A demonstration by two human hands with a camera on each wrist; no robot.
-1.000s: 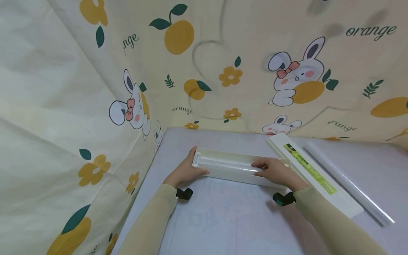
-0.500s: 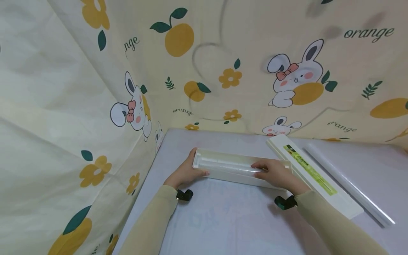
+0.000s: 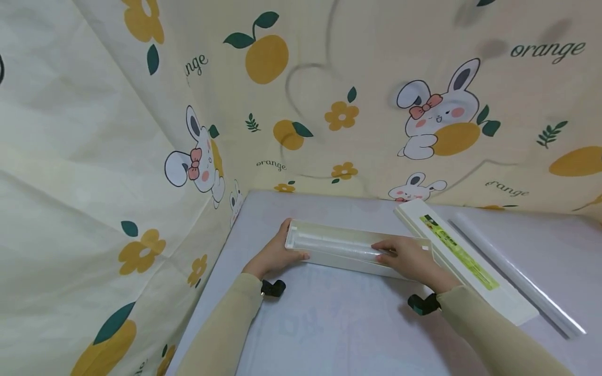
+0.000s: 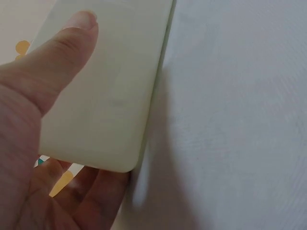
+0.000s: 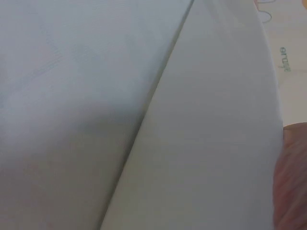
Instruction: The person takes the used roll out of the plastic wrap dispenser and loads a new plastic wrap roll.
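A long cream open-topped box (image 3: pixel 340 262) lies across the table in the head view. Its left end is held by my left hand (image 3: pixel 277 253), with the thumb on the near wall and the fingers behind the end; the left wrist view shows the thumb (image 4: pixel 79 36) on that wall. Inside the box is a clear, shiny roll of plastic wrap (image 3: pixel 329 245). My right hand (image 3: pixel 411 258) reaches over the near wall and grips the roll towards its right end. The right wrist view shows mostly the wall (image 5: pixel 211 129) and only a sliver of hand.
To the right lies a long white lid-like piece (image 3: pixel 508 300) with a green-yellow label (image 3: pixel 458 250). Beside it rests another clear plastic roll (image 3: pixel 517 274). A printed cloth (image 3: pixel 357 68) hangs along the back and left of the white table (image 3: pixel 324 324).
My right wrist has sunk slightly towards me, with the fingers still at the roll. The left hand and the box stay almost where they were.
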